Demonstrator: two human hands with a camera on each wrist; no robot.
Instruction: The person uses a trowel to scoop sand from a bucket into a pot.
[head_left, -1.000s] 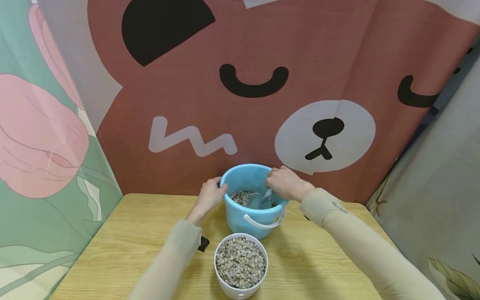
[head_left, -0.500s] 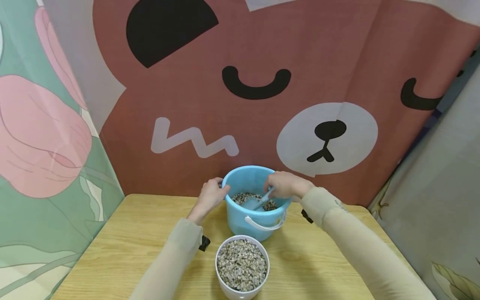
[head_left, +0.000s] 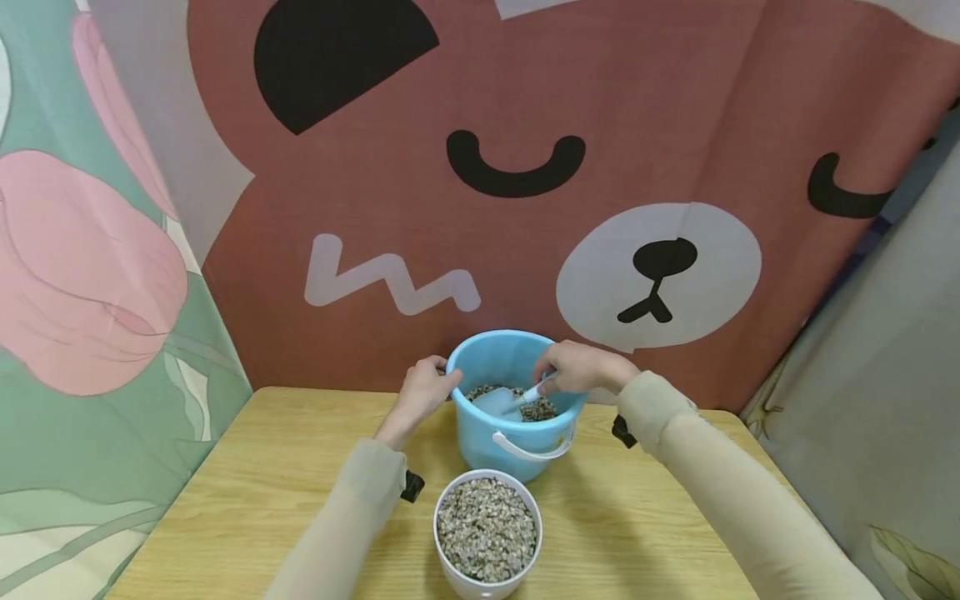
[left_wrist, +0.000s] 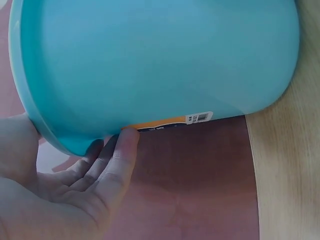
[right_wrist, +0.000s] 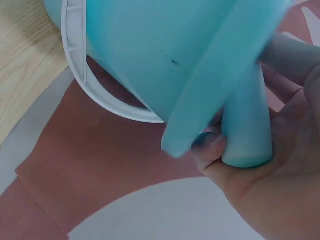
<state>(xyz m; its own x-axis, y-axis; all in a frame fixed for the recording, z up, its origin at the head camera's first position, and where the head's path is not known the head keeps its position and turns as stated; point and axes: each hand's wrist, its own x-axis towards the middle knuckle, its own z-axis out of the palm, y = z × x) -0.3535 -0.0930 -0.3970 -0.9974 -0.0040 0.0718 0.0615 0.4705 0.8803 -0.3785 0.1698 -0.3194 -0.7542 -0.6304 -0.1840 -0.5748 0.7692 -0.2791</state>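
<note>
A light blue bucket (head_left: 483, 450) stands on the table with grey-brown gravel (head_left: 542, 408) in its bottom. My left hand (head_left: 423, 392) holds its left rim, the thumb over the edge and the fingers (left_wrist: 117, 167) against the outer wall beneath. Over the right rim reaches my right hand (head_left: 581, 367), gripping the blue handle (right_wrist: 247, 125) of a small shovel (head_left: 497, 402). The shovel's blade lies tilted at the gravel inside the bucket. Bucket wall and rim hide the blade in the right wrist view.
Just in front of the bucket stands a white pail (head_left: 480, 588) filled almost to its rim with gravel. The bucket's white bail handle (head_left: 525, 454) hangs down its front. Behind the wooden table (head_left: 300, 467) hangs a printed bear curtain (head_left: 390, 208).
The shovel's blade has shifted left across the gravel and its handle has tipped lower, with the right hand turning. The left hand stays at the bucket's rim.
</note>
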